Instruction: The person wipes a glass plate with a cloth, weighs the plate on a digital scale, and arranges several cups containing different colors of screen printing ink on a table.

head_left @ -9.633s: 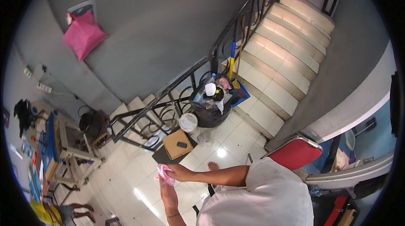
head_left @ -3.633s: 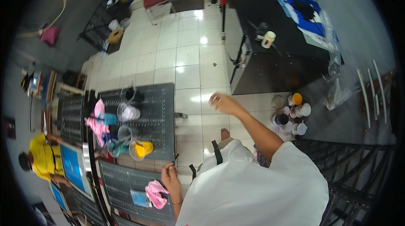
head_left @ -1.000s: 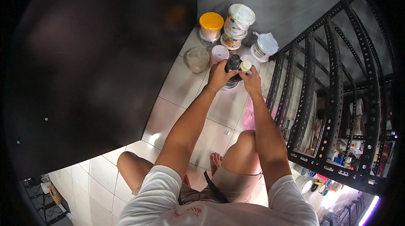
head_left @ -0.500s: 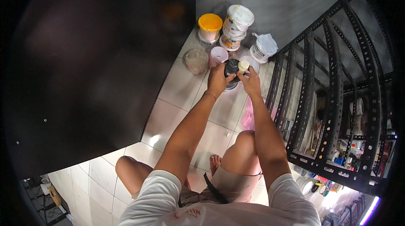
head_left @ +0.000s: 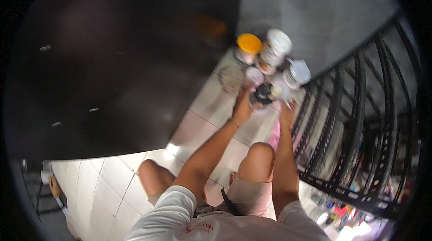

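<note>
I squat on a tiled floor with both arms stretched forward; the picture is blurred. My left hand is closed against the near side of a small dark pot that stands among other containers. My right hand is just to the right of the pot, its fingertips next to a small pale lid on the pot's right rim. The blur hides whether the fingers grip the lid. A pale pinkish cup stands right behind the pot.
Behind the pot stand a yellow-lidded tub, a white bucket, a white jug and a clear jar. A black metal railing runs along the right. A dark wall fills the left. A pink cloth lies by my knee.
Earlier I walked across the room and crouched down here. Over the last second the view has shifted and blurred; both hands stay at the dark pot, the right one slightly lower.
</note>
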`<state>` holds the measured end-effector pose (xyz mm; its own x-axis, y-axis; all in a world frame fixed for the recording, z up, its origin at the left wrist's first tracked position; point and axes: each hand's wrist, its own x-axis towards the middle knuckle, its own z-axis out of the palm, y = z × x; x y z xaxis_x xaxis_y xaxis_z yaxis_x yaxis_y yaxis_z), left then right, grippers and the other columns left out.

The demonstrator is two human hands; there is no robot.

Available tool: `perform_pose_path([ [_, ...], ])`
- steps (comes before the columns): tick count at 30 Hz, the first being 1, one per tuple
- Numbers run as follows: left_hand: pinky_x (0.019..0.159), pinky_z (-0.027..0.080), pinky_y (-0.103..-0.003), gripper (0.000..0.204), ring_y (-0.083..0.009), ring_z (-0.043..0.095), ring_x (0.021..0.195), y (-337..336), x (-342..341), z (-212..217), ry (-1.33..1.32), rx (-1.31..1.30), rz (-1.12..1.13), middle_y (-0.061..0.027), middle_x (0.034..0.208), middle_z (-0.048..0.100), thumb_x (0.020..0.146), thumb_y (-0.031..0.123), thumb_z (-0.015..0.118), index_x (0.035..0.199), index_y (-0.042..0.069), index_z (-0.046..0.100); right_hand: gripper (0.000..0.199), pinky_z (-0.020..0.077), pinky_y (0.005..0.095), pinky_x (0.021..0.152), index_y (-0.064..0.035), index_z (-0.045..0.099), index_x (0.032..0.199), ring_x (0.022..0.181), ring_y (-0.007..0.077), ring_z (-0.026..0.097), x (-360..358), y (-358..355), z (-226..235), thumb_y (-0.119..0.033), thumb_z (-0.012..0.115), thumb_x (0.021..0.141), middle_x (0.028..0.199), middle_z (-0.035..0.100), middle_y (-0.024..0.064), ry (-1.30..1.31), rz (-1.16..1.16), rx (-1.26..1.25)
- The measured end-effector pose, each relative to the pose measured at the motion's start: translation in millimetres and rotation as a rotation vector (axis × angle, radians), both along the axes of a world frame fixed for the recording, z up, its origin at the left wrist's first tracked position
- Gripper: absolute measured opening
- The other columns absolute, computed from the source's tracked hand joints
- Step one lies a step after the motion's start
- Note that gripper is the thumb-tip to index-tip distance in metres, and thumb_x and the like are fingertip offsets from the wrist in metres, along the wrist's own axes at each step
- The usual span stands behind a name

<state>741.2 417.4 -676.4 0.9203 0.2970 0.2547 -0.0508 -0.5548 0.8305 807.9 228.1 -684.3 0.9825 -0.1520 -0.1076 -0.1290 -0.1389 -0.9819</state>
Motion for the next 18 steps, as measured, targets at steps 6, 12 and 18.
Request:
perform_pose_path([
  [6, 0.111, 0.033, -0.042, 0.079, -0.0390, 0.042, 0.132, 62.9, -187.1, 88.6, 0.646, -0.184, -0.034, -0.0283, 0.139, 0.046, 0.090, 0.056, 0.054, 0.137, -0.007, 0.043, 0.032, 0.0487, 0.0284, 0.071, -0.0013, 0.049, 0.125, 0.087, 0.0203, 0.061, -90.0, 39.0, 109.6, -0.015, 0.050, 0.096, 0.109, 0.061, 0.0118, -0.068, -0.060, 0.049],
  [12, 0.090, 0.051, -0.042, 0.054, -0.0357, 0.065, 0.100, 101.2, -372.3, 206.1, 0.688, -0.316, 0.580, -0.0213, 0.104, 0.069, 0.089, 0.046, 0.060, 0.111, -0.004, 0.065, 0.015, 0.0443, 0.0204, 0.062, -0.0032, 0.059, 0.106, 0.073, 0.0081, 0.055, -217.0, 186.9, 454.0, -0.007, 0.054, 0.093, 0.091, 0.058, 0.0021, -0.177, 0.844, 0.369],
  [18, 0.085, 0.052, -0.038, 0.044, -0.0301, 0.067, 0.096, 56.8, -428.3, 357.3, 0.469, -0.512, 1.008, -0.0191, 0.106, 0.069, 0.092, 0.036, 0.060, 0.110, -0.003, 0.066, 0.030, 0.0484, 0.0419, 0.084, 0.0009, 0.062, 0.104, 0.097, 0.0338, 0.059, -250.1, 349.8, 679.3, -0.022, 0.068, 0.086, 0.103, 0.062, 0.0177, -0.970, 1.266, -0.392],
])
